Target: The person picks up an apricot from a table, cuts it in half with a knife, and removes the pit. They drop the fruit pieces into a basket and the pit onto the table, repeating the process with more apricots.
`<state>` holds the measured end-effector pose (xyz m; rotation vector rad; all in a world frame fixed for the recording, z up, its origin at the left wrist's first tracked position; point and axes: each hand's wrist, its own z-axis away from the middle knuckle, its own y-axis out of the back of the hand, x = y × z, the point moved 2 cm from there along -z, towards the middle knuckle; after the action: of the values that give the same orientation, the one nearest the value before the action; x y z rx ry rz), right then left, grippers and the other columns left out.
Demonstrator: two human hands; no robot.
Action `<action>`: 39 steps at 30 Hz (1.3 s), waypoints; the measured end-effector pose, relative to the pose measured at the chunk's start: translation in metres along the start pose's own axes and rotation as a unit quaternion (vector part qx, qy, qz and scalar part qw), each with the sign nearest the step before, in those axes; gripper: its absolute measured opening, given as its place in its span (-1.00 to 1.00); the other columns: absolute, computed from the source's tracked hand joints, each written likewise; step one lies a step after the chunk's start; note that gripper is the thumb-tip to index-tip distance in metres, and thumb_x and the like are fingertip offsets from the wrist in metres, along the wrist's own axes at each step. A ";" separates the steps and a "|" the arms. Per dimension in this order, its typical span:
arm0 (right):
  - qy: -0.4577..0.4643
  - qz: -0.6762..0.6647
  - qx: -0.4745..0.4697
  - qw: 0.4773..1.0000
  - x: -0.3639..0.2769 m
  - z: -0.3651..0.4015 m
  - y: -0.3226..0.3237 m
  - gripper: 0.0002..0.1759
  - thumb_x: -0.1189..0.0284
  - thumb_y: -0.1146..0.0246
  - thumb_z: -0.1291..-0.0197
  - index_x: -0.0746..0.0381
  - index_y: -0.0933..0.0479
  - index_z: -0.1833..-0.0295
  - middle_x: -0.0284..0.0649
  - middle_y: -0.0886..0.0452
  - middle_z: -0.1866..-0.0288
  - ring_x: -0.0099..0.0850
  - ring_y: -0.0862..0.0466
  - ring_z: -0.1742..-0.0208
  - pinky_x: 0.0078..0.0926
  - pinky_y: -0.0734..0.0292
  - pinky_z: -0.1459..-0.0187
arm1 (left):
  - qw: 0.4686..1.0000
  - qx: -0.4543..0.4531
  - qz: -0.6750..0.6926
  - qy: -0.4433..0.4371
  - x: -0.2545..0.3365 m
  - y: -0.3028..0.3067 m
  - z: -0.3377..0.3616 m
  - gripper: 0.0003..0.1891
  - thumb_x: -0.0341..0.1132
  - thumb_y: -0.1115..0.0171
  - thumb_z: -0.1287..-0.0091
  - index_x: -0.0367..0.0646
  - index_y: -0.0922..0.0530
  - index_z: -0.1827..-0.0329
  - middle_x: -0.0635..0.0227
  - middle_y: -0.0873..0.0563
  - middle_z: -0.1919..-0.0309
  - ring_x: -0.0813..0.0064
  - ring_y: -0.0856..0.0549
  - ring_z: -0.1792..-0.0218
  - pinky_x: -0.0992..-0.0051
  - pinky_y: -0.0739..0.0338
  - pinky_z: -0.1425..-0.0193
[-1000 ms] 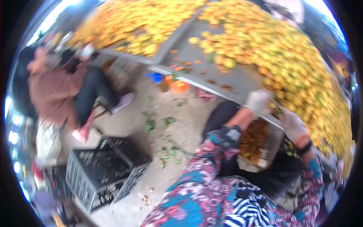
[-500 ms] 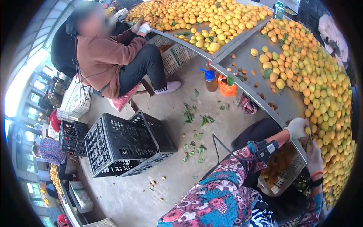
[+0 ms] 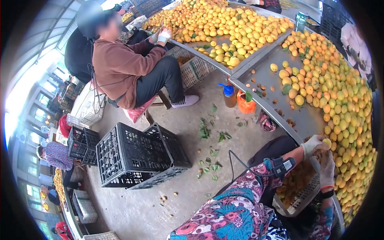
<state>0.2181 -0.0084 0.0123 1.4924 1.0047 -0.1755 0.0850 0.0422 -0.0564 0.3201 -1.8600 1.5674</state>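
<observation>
My left hand (image 3: 313,146), in a pale glove, pinches a yellow fruit (image 3: 326,143) over the near edge of the metal table (image 3: 302,114). Just below it, my right hand (image 3: 327,168) is raised with its fingers closed near the same fruit. What the right fingers hold is too small to make out. An orange band and a black strap circle the right wrist. A large pile of yellow-orange fruit (image 3: 346,116) lies beside both hands. Under them is a crate (image 3: 306,196) with orange-brown contents.
A seated person (image 3: 120,68) works at another fruit-covered table section. Black crates (image 3: 136,150) stand on the floor near scattered leaves (image 3: 205,130). A blue-capped bottle (image 3: 229,96) and an orange bag (image 3: 245,103) stand by the table leg. A cable loops near my left arm.
The view has shifted, so the surroundings appear slightly lower and further right. My right hand has moved closer to my left hand, and the fruit between them shows more clearly.
</observation>
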 end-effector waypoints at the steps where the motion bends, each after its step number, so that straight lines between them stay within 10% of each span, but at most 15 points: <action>1: -0.021 -0.001 0.002 1.000 0.001 -0.002 -0.003 -0.58 0.63 -0.01 -0.25 0.41 -0.33 -0.24 0.11 -0.59 0.10 -0.17 -0.64 0.03 -0.39 -0.49 0.00 | 1.000 -0.008 0.013 0.004 -0.002 0.002 -0.002 -0.79 -0.34 -0.26 -0.22 -0.28 -0.54 0.17 0.33 -0.61 0.58 0.58 -0.44 0.81 0.59 -0.18 0.81; 7: -0.083 0.037 0.011 0.996 -0.009 -0.019 -0.011 -0.67 0.47 -0.01 -0.37 0.36 -0.38 -0.19 0.08 -0.60 0.14 -0.18 -0.66 0.08 -0.37 -0.50 0.07 | 0.983 0.029 0.175 0.041 0.001 0.000 -0.003 -0.79 -0.24 -0.34 -0.17 -0.16 -0.58 0.24 0.45 -0.59 0.59 0.61 -0.50 0.73 0.63 -0.21 0.74; 11: -0.125 0.056 0.020 0.990 0.014 -0.029 -0.029 -0.69 0.35 -0.03 -0.40 0.30 -0.42 -0.12 0.10 -0.62 0.18 0.00 -0.65 0.12 -0.25 -0.51 0.16 | 0.990 0.087 -0.107 -0.031 0.006 0.013 -0.009 -0.73 -0.19 -0.38 -0.16 -0.18 -0.64 0.20 0.38 -0.67 0.43 0.58 -0.61 0.52 0.53 -0.47 0.54; 15: -0.052 -0.012 0.017 0.998 0.003 -0.021 -0.024 -0.71 0.24 -0.06 -0.36 0.22 -0.43 0.00 0.18 -0.58 0.22 0.14 -0.57 0.16 -0.03 -0.51 0.22 | 0.981 0.062 -0.186 -0.001 0.025 0.010 -0.001 -0.60 -0.14 -0.45 -0.13 -0.27 -0.65 0.09 0.33 -0.71 0.27 0.54 -0.67 0.35 0.47 -0.62 0.35; 16: -0.163 0.178 -0.048 0.969 -0.032 -0.024 -0.010 -0.73 0.30 -0.07 -0.35 0.22 -0.42 -0.05 0.16 -0.58 0.26 0.10 -0.61 0.21 -0.10 -0.51 0.24 | 0.971 0.074 -0.227 0.008 0.030 0.003 0.003 -0.59 -0.15 -0.45 -0.13 -0.27 -0.64 0.09 0.32 -0.71 0.28 0.56 -0.68 0.35 0.49 -0.63 0.35; 18: -0.185 0.150 -0.028 0.971 -0.029 -0.026 -0.013 -0.72 0.38 -0.05 -0.35 0.22 -0.41 -0.12 0.16 -0.57 0.29 0.02 -0.62 0.27 -0.21 -0.50 0.25 | 0.988 0.070 -0.135 -0.006 0.019 0.008 -0.005 -0.58 -0.16 -0.40 -0.17 -0.28 -0.61 0.03 0.36 -0.70 0.28 0.56 -0.67 0.36 0.56 -0.57 0.33; 20: -0.110 0.048 0.031 0.992 -0.014 -0.022 -0.022 -0.72 0.28 -0.12 -0.33 0.29 -0.40 0.06 0.22 -0.56 0.39 0.14 -0.61 0.29 -0.04 -0.48 0.30 | 0.991 0.070 -0.113 -0.027 0.038 -0.015 0.012 -0.57 -0.15 -0.32 -0.21 -0.30 -0.58 -0.01 0.38 -0.66 0.26 0.57 -0.62 0.31 0.58 -0.52 0.23; 25: -0.139 -0.210 0.006 0.968 -0.021 -0.024 -0.026 -0.67 0.26 -0.09 -0.39 0.33 -0.46 0.01 -0.25 -0.60 0.33 -0.50 -0.48 0.47 -0.51 -0.43 0.36 | 0.992 0.063 -0.111 0.009 0.045 -0.011 0.018 -0.60 -0.13 -0.28 -0.22 -0.28 -0.58 0.04 0.38 -0.64 0.24 0.58 -0.61 0.26 0.61 -0.50 0.19; 30: -0.298 -0.460 -0.021 0.836 -0.048 -0.026 -0.011 -0.68 0.19 -0.08 -0.40 0.25 -0.46 0.02 -0.50 -0.45 0.49 -0.72 -0.35 0.60 -0.72 -0.20 0.64 | 0.987 0.063 -0.046 -0.138 0.043 -0.035 0.020 -0.61 -0.10 -0.04 -0.32 -0.28 -0.54 0.04 0.34 -0.64 0.30 0.61 -0.60 0.47 0.67 -0.46 0.46; 33: -0.303 -0.576 -0.044 0.758 -0.049 -0.026 0.000 -0.70 0.19 -0.10 -0.40 0.22 -0.45 0.07 -0.55 -0.36 0.57 -0.76 -0.29 0.67 -0.74 -0.13 0.70 | 0.993 -0.061 0.064 -0.077 0.026 0.002 0.010 -0.74 -0.27 -0.09 -0.33 -0.25 -0.49 0.04 0.39 -0.60 0.26 0.66 -0.56 0.42 0.70 -0.43 0.45; 39: -0.171 -0.319 0.187 0.913 -0.028 -0.039 0.016 -0.74 0.24 -0.20 -0.34 0.23 -0.43 0.13 -0.53 -0.36 0.55 -0.75 -0.28 0.69 -0.74 -0.13 0.71 | 0.904 0.009 -0.343 -0.255 0.040 -0.019 0.014 -0.89 -0.43 -0.05 -0.37 -0.31 -0.46 0.18 0.38 -0.56 0.22 0.72 -0.53 0.44 0.73 -0.42 0.44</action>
<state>0.1945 0.0152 0.0504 1.3489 1.1782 -1.1140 0.0619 0.0332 -0.0174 1.3418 -1.7902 1.0560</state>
